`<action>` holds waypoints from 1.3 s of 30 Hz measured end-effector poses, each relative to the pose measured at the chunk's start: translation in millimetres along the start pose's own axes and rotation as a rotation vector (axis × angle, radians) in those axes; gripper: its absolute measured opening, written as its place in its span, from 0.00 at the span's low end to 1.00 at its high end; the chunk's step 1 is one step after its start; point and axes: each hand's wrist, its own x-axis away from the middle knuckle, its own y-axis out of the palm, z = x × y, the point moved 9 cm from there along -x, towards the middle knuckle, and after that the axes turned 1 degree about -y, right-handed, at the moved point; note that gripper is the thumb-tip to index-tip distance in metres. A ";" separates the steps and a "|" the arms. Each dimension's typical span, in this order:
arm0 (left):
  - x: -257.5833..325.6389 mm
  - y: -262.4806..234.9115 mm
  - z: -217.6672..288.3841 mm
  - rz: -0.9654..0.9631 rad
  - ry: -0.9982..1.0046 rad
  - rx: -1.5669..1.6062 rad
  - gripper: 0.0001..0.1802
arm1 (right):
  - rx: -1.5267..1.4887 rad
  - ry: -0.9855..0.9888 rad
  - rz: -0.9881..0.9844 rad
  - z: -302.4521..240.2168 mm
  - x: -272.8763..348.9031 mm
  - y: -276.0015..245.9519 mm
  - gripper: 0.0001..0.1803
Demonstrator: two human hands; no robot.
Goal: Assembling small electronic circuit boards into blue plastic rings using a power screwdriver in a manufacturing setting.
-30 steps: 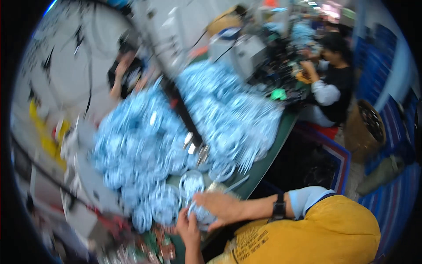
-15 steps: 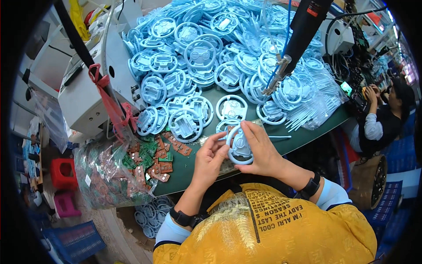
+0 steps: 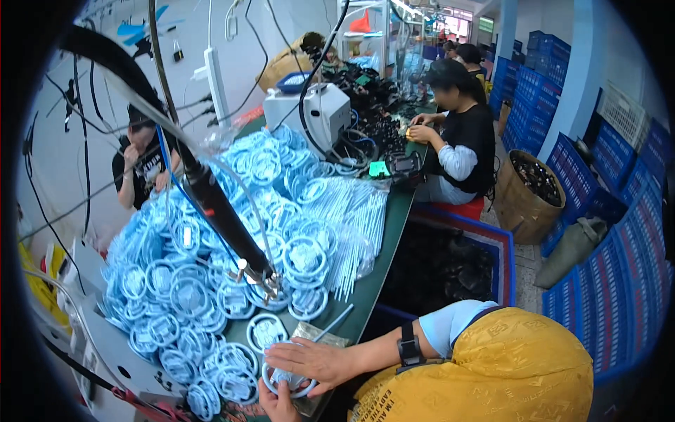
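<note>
1. A person's two bare hands meet low in the view, left of centre, on one light-blue ring-shaped piece [image 3: 266,376] like a toy steering wheel, at the near edge of a green table [image 3: 385,254]; whether it rests on the table or is held up, I cannot tell
2. The right hand [image 3: 309,360] comes in from the right, palm down, its fingers laid across the top of the piece; how firmly it grips, I cannot tell
3. The left hand [image 3: 280,404] comes from below, thumb over the near-left rim, pinching it
4. Just beyond the hands lies a similar loose ring [image 3: 267,330]; a single pale-blue rod [image 3: 334,322] slants near the right hand
5. A large heap of light-blue rings [image 3: 190,288] spreads over the table, with a bundle of thin rods [image 3: 351,218] at its right, partly under clear plastic
6. A black tool with a metal tip [image 3: 221,218] hangs slanting over the heap
7. At the upper right, a seated co-worker in black [image 3: 467,141] handles something small; at the upper left, another person [image 3: 140,165] sits beyond the heap
8. Below the table's right edge stands a blue-rimmed crate [image 3: 505,260] of dark parts
</note>
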 end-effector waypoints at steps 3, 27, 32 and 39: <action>-11.5 -2.3 -2.9 -0.014 0.017 0.017 0.19 | -0.217 0.295 0.102 31.0 2.0 -12.3 0.50; 5.7 8.2 60.3 0.173 0.352 -0.210 0.11 | 0.130 0.079 0.116 -10.9 -8.2 -25.7 0.67; 12.9 27.8 56.3 0.134 0.368 -0.180 0.08 | 0.294 0.105 0.099 -11.1 5.9 -21.6 0.71; 22.8 50.4 60.6 0.037 0.359 -0.136 0.10 | 0.145 0.077 0.260 -3.7 12.2 -37.5 0.66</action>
